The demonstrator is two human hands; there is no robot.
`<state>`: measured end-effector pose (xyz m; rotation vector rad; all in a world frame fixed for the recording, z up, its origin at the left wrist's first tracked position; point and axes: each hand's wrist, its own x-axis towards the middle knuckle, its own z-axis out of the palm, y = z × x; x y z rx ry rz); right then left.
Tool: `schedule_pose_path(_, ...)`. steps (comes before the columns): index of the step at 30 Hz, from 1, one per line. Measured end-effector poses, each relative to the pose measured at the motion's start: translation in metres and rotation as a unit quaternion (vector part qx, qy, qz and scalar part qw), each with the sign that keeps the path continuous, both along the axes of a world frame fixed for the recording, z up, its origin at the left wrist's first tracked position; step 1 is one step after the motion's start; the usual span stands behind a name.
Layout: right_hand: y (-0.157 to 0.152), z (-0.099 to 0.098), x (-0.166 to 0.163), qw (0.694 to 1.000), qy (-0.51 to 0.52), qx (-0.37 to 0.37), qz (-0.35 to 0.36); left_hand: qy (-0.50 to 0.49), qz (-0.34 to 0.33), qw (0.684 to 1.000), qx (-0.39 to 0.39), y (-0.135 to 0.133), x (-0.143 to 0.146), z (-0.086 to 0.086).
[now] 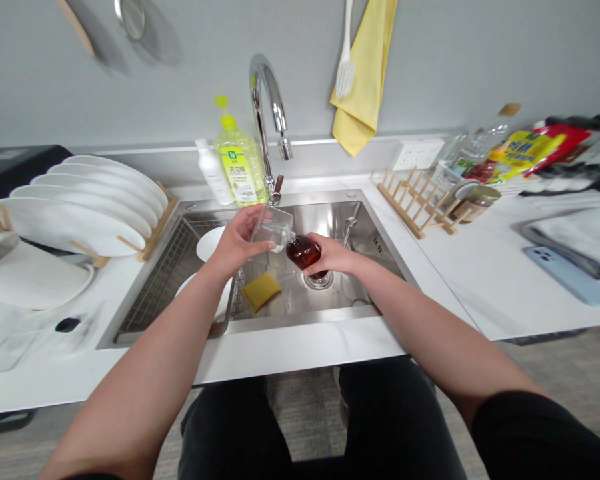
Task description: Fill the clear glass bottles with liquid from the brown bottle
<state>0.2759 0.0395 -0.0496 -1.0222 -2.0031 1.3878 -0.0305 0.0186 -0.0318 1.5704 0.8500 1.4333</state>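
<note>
Over the steel sink (360, 220), my left hand (237, 243) is closed around a clear glass (271, 228), which is tilted on its side. My right hand (335, 257) grips a small bottle of dark red-brown liquid (303, 251), tipped so its neck meets the mouth of the glass. Both are held above the drain (319, 279). A yellow sponge (261, 291) lies on the sink floor just below my left hand.
A curved tap (267, 100) stands behind the sink beside a yellow soap bottle (239, 162). White plates (80, 200) fill a rack at left, white dishes (209, 243) sit in the sink's wire basket. An empty wooden rack (417, 200), a jar (477, 200) and a phone (570, 270) are at right.
</note>
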Motion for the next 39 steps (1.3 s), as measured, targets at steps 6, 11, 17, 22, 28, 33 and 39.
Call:
schedule_pose_path(6,0.001,-0.004,-0.001,1.0,0.021,-0.015,0.001,0.035,0.01,0.999,0.019,-0.003,0.001,0.003)
schedule_pose_path(11,0.002,-0.004,-0.001,1.0,0.025,-0.011,0.009,0.039,0.015,0.999,0.019,-0.005,0.002,0.006)
schedule_pose_path(17,0.003,-0.006,-0.001,0.999,0.031,0.003,0.015,0.054,0.019,0.998,0.023,-0.007,0.002,0.008)
schedule_pose_path(22,0.002,-0.005,-0.001,0.999,0.031,-0.003,0.01,0.05,0.027,0.998,0.024,-0.01,0.004,0.011)
schedule_pose_path(28,0.0,-0.002,-0.002,0.999,0.035,-0.019,0.013,0.056,0.025,0.998,0.019,-0.014,0.004,0.017)
schedule_pose_path(33,0.0,-0.002,-0.002,0.999,0.043,-0.021,0.011,0.059,0.017,0.998,0.024,-0.013,0.003,0.017)
schedule_pose_path(39,0.0,-0.002,-0.002,0.998,0.052,-0.029,0.01,0.064,0.017,0.997,0.036,-0.012,0.003,0.018)
